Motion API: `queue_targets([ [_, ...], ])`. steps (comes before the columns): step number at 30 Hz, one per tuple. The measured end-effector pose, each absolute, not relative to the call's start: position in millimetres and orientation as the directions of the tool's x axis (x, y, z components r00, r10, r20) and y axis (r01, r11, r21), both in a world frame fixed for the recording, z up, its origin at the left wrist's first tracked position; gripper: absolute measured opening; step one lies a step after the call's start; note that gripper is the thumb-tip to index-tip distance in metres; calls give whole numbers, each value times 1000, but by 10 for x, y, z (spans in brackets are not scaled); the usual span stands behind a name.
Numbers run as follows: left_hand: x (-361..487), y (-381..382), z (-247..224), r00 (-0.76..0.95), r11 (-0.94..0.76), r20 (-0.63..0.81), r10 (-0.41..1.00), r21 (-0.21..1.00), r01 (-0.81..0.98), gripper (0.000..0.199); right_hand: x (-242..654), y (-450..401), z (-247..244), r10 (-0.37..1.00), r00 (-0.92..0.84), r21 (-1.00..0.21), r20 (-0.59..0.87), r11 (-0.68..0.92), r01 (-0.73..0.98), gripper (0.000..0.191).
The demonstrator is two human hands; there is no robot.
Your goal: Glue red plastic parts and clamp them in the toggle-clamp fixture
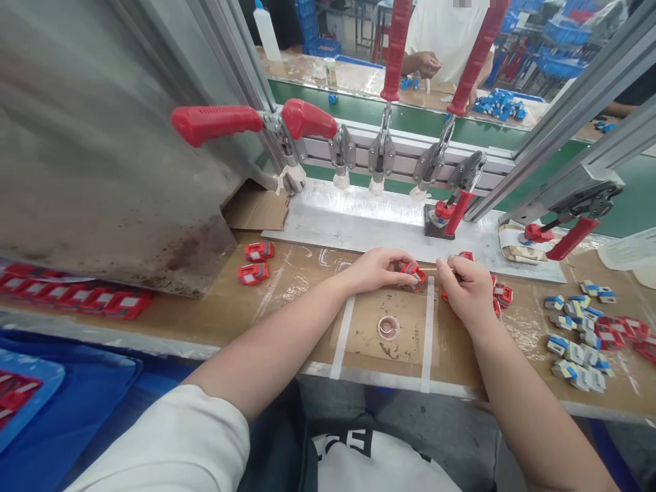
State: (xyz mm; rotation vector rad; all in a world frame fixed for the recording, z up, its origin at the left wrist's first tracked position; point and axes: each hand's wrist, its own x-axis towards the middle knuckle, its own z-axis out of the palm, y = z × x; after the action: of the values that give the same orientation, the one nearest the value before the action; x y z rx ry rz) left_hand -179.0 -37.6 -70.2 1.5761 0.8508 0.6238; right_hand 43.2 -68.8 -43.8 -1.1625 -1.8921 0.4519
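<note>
My left hand (376, 269) pinches a small red plastic part (415, 272) above the cardboard-covered bench. Between the closed fingers of my right hand (469, 292) is a thin light-coloured stick (431, 270), its far end at the red part; whether it touches cannot be seen. A small round cup (388, 328) with a little brownish content stands in front of both hands, between two strips of pale tape. More red parts (502, 294) lie beside and partly behind my right hand.
Toggle clamps with red handles (218, 123) line the metal frame ahead. Two red parts (256, 263) lie left, a row of others (102, 298) farther left. Grey-blue pieces (581, 342) are scattered right. Across the bench, a person's hand (426, 64) is near blue pieces (499, 104).
</note>
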Motion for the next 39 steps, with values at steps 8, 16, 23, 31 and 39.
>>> queue_targets([
  [8, -1788, -374, -705, 592, -56, -62, 804, 982, 178, 34, 439, -702, -433, 839, -206, -604, 504, 513, 610, 45],
  [16, -1786, -380, -684, 573, -58, -58, 818, 982, 182, 34, 446, -713, -423, 823, -246, -585, 512, 544, 602, 46],
  [23, -1767, -376, -692, 535, -36, -55, 843, 987, 158, 39, 493, -715, -366, 829, -315, -722, 461, 557, 410, 49],
  [31, -1763, -351, -698, 506, -79, -14, 863, 984, 162, 42, 245, -925, -395, 507, -856, -608, 96, 711, 353, 55],
  [39, -1789, -358, -695, 433, -122, 11, 902, 966, 229, 46, 753, -1094, -194, 873, -468, -288, 140, 488, 824, 53],
])
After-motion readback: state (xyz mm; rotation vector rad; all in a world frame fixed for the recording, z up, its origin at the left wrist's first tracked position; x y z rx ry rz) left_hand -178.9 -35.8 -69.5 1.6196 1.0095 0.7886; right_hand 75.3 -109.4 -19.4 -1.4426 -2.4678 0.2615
